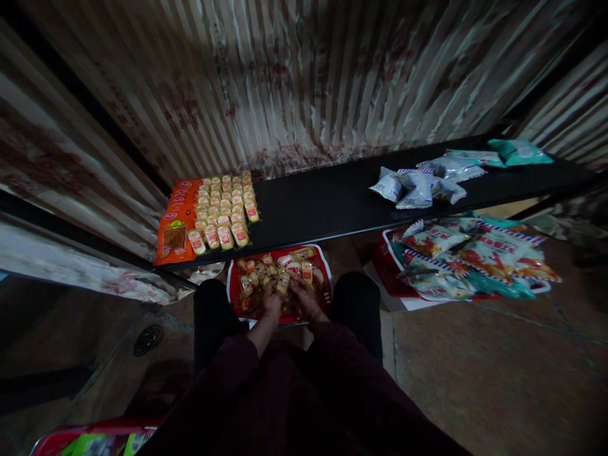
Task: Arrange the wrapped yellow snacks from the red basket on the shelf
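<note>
Both hands are low over a red basket [327, 269] with a white rim, which stands between my knees below the shelf edge. Small wrapped snack packs [247, 286] with clear and yellow wrappers lie loose inside it. My left hand [272, 303] is closed on a small wrapped snack [283, 281] held up over the others. My right hand [306, 299] meets the same pack from the other side with its fingers bent around its edge. Dim light blurs the fingertips.
A black shelf [308, 202] bears rows of similar snack packs [223, 209] beside orange bags [177, 221] at left. Silver bags [418, 187] and teal bags [520, 152] lie at right. Below is another red basket [384, 269] heaped with snack bags [479, 253]. A third basket [47, 440] is at lower left.
</note>
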